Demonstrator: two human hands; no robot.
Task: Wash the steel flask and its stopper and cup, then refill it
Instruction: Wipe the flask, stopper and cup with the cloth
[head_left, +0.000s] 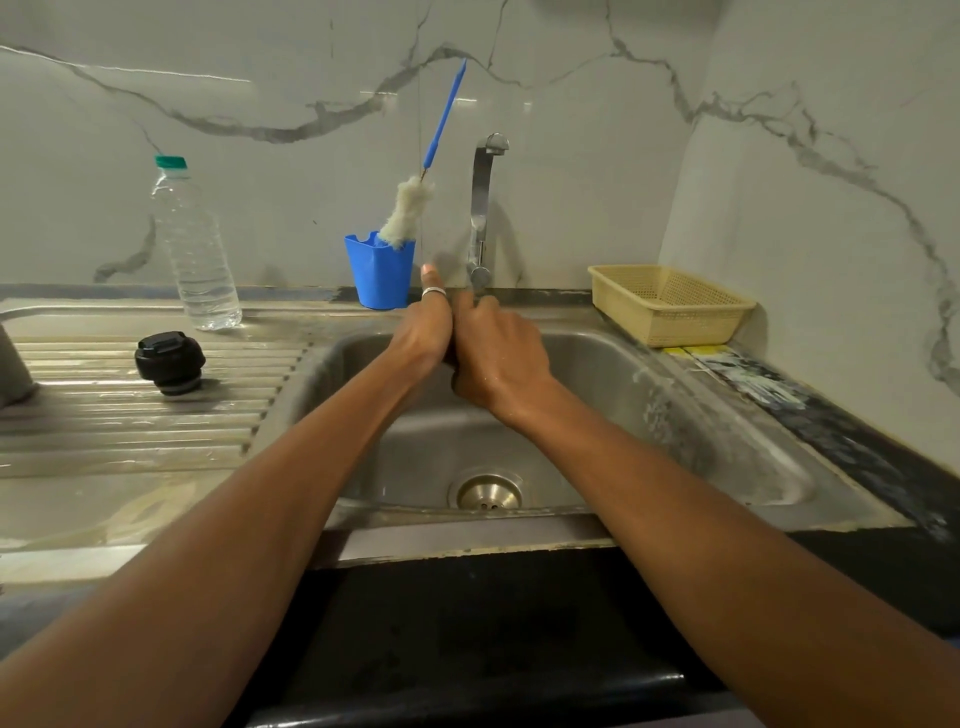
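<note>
While both hands sit under the tap, what goes down for head view? (Checker)

Entry: left hand (423, 332) and right hand (498, 358) are pressed side by side over the sink (727, 431), at 12 o'clock of the basin, just below the tap (480, 208). Left thumb is straight with a ring on it, fingers hidden. Right hand is wet, knuckles bent, forefinger toward the tap base. Whether either hand holds anything: cannot tell. No stream visible. (Observer)

Task items? (Checker)

Stopper (169, 361) stands on the drainboard (130, 431) at 9 o'clock, well apart from the hands. Grey cylinder (13, 364), cut by the frame edge further out at 9 o'clock: possibly flask or cup, unconfirmed. Brush (408, 208) stands in the blue holder (382, 273) at 11 o'clock. Water bottle (200, 249), capped, is at 10; basket (670, 301) at 2. (Observer)

Judgement on the step? (Checker)

Probably a hand rinse, or opening the tap, ahead of washing; most of the task looks undone. Recommend a moderate flow and hands kept low in the basin to limit splash. Take the stopper with a firm grip, since wet plastic is likely slippery. The brush suits the flask's inside. Leave the bottle capped until the refill. (Observer)
</note>
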